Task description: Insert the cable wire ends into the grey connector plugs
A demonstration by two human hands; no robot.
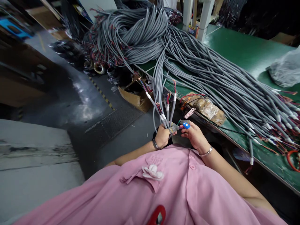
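Observation:
My left hand (162,135) is closed around the ends of several grey cables (164,106) that rise from it, each ending in a white sleeve and loose coloured wires. My right hand (194,134) sits just to the right, fingers pinched on a small blue piece (186,125) with thin coloured wires running toward the left hand. Both hands wear wrist bands and hover over my pink shirt, off the bench's near edge.
A large heap of grey cables (211,72) covers the green bench (246,50). A taped brown bundle (206,107) lies at the bench edge. An open cardboard box (134,93) stands on the dark floor. A crumpled plastic bag (286,70) lies far right.

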